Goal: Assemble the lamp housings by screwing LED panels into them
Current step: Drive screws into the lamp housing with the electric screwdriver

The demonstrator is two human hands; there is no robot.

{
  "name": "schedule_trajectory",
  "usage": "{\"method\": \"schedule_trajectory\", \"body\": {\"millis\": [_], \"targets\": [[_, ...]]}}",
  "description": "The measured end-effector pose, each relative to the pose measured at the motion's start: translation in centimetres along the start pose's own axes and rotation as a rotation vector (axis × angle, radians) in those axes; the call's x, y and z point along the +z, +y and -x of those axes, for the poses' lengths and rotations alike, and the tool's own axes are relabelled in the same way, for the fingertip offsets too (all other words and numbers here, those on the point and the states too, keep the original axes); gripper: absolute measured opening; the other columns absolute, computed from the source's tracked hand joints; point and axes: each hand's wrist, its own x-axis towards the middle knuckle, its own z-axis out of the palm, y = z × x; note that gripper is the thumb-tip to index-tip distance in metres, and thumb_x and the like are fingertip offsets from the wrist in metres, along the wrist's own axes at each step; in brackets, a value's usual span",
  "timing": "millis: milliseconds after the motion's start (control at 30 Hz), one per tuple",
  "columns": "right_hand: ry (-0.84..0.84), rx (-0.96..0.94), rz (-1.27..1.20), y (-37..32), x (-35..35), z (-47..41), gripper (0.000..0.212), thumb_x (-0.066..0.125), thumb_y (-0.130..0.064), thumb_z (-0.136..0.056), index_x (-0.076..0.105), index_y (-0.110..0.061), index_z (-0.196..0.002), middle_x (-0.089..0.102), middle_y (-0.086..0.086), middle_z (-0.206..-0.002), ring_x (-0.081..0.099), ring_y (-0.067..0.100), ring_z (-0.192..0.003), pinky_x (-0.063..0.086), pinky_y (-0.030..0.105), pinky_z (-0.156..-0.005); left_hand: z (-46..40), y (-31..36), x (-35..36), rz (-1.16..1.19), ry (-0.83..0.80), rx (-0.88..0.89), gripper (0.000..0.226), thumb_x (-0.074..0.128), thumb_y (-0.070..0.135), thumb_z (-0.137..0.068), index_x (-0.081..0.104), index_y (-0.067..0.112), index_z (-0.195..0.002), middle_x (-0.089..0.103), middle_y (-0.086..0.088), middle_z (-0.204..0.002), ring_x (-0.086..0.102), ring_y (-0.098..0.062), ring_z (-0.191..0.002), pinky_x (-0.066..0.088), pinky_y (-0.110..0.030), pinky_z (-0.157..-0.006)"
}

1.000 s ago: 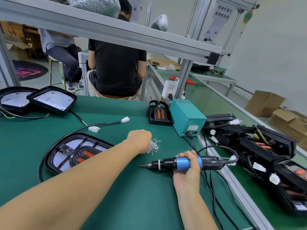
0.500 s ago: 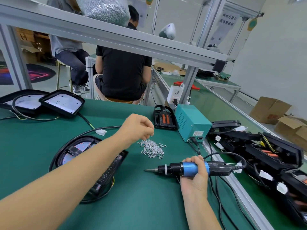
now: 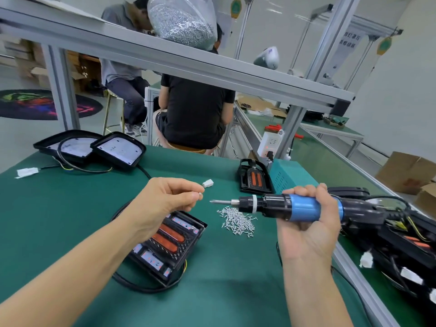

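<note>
My left hand (image 3: 168, 199) pinches a small silver screw (image 3: 200, 194) between thumb and forefinger, raised above the green table. My right hand (image 3: 309, 223) grips a black and blue electric screwdriver (image 3: 292, 206), held level with its bit pointing left, a short gap from the screw. Under my left wrist lies a black lamp housing (image 3: 168, 244) with its LED panel and orange strips facing up, partly hidden by my arm. A loose pile of screws (image 3: 237, 220) lies on the mat between housing and right hand.
Two lamp housings (image 3: 118, 151) lie face down at the far left with cables. Another housing (image 3: 254, 179) leans on a teal power box (image 3: 286, 177). Several housings with wires (image 3: 401, 246) are stacked on the right conveyor. People sit beyond the table.
My left hand lifted from the screw pile with one screw pinched. My right hand raised the screwdriver off the table toward it. The view drew closer to the housing.
</note>
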Motion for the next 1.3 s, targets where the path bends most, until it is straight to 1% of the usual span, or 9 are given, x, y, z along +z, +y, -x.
{"method": "schedule_trajectory", "body": {"millis": [200,533,700,867,1000,1100,1167,1233,1300], "targets": [[-0.053,0.024,0.031,2.7,2.9,0.5,0.029,0.065,-0.005,-0.063,0.058,-0.019,-0.088,0.058,-0.005,-0.063,0.058,0.010,-0.056,0.053,0.025,-0.069,1.4,-0.1,-1.9,0.057,0.062,-0.012,0.021,0.063,0.000,-0.083,0.078,0.014,-0.076,0.070,-0.005,-0.072,0.056,-0.006,-0.057,0.049,-0.017,-0.054],[-0.086,0.065,0.087,5.5,4.1,0.9,0.029,0.063,-0.003,-0.064,0.055,-0.018,-0.087,0.056,-0.005,-0.063,0.056,0.010,-0.055,0.052,0.024,-0.068,2.4,-0.3,-3.8,0.103,0.126,-0.005,0.012,0.060,-0.002,-0.085,0.071,-0.001,-0.090,0.067,-0.004,-0.068,0.054,-0.005,-0.056,0.047,-0.016,-0.051],[-0.112,0.076,0.128,6.7,4.5,1.0,0.024,0.060,-0.001,-0.072,0.055,-0.019,-0.088,0.056,-0.005,-0.064,0.057,0.010,-0.057,0.053,0.023,-0.067,2.4,-0.4,-4.8,0.095,0.169,-0.002,0.013,0.062,-0.002,-0.085,0.073,0.004,-0.084,0.067,-0.005,-0.066,0.054,-0.008,-0.056,0.048,-0.017,-0.052],[-0.081,0.108,0.145,8.7,4.8,1.1,0.023,0.056,0.003,-0.084,0.056,-0.020,-0.086,0.056,-0.005,-0.065,0.056,0.010,-0.056,0.053,0.022,-0.065,2.2,-0.7,-6.5,0.130,0.225,-0.001,0.012,0.065,-0.003,-0.082,0.074,0.005,-0.079,0.067,-0.007,-0.065,0.056,-0.009,-0.054,0.050,-0.018,-0.053],[-0.061,0.129,0.177,10.5,4.6,1.0,0.024,0.055,0.004,-0.086,0.055,-0.020,-0.088,0.056,-0.005,-0.066,0.057,0.011,-0.057,0.054,0.024,-0.067,1.8,-1.4,-7.7,0.132,0.268,-0.017,0.015,0.067,-0.004,-0.081,0.075,0.007,-0.075,0.067,-0.008,-0.064,0.057,-0.010,-0.055,0.051,-0.019,-0.053],[-0.054,0.133,0.219,11.6,4.2,0.7,0.025,0.055,0.005,-0.086,0.055,-0.021,-0.087,0.057,-0.005,-0.065,0.056,0.010,-0.057,0.053,0.024,-0.067,1.4,-2.3,-8.6,0.028,0.293,-0.015,0.018,0.068,-0.002,-0.081,0.075,0.012,-0.074,0.068,-0.008,-0.065,0.057,-0.011,-0.055,0.052,-0.020,-0.054],[-0.056,0.120,0.269,12.2,4.0,0.5,0.027,0.054,0.006,-0.087,0.055,-0.021,-0.086,0.056,-0.005,-0.064,0.056,0.010,-0.056,0.053,0.022,-0.065,1.1,-2.9,-9.4,-0.174,0.339,0.011,0.016,0.070,0.003,-0.082,0.075,0.016,-0.074,0.070,-0.005,-0.068,0.057,-0.010,-0.058,0.052,-0.020,-0.059],[-0.070,0.098,0.333,12.7,3.7,0.2,0.028,0.053,0.007,-0.087,0.054,-0.020,-0.087,0.056,-0.005,-0.063,0.056,0.011,-0.055,0.052,0.022,-0.062,1.2,-3.5,-10.1,-0.386,0.378,0.046,0.013,0.071,0.009,-0.082,0.074,0.020,-0.074,0.073,0.004,-0.072,0.062,-0.006,-0.063,0.051,-0.018,-0.067],[-0.103,0.065,0.419,13.0,3.3,-0.1,0.029,0.054,0.009,-0.087,0.054,-0.020,-0.090,0.056,-0.005,-0.061,0.055,0.011,-0.055,0.051,0.022,-0.059,1.3,-4.0,-10.3,-0.563,0.369,0.065,0.010,0.072,0.018,-0.081,0.073,0.023,-0.072,0.071,0.015,-0.072,0.064,-0.003,-0.069,0.050,-0.020,-0.072]]}}
